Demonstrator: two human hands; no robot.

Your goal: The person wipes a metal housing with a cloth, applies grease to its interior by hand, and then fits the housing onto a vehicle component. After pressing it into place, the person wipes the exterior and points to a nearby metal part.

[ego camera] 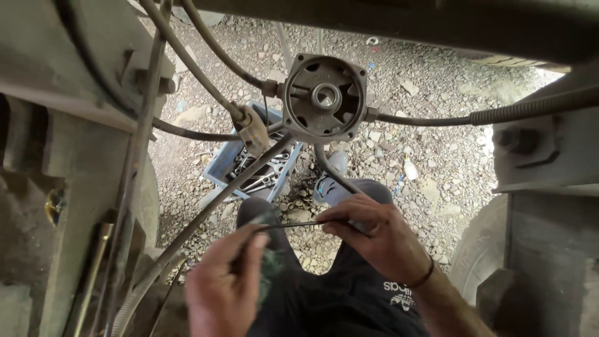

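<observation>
My left hand (224,284) and my right hand (374,234) both pinch a thin dark wire (293,224) stretched between them over my knees. The left hand also holds something greenish, blurred. Above them hangs a round grey metal junction housing (323,97) with an open front and a central hub. Cables and flexible conduits (530,107) run from its sides. A tan connector block (251,129) sits on the conduit to its left.
A blue tray of wrenches (249,168) lies on the gravel ground (412,81) below the housing. Heavy grey steel frame parts (68,125) stand left and right (549,187). A tyre (480,249) is at the lower right. My shoe (331,181) rests on gravel.
</observation>
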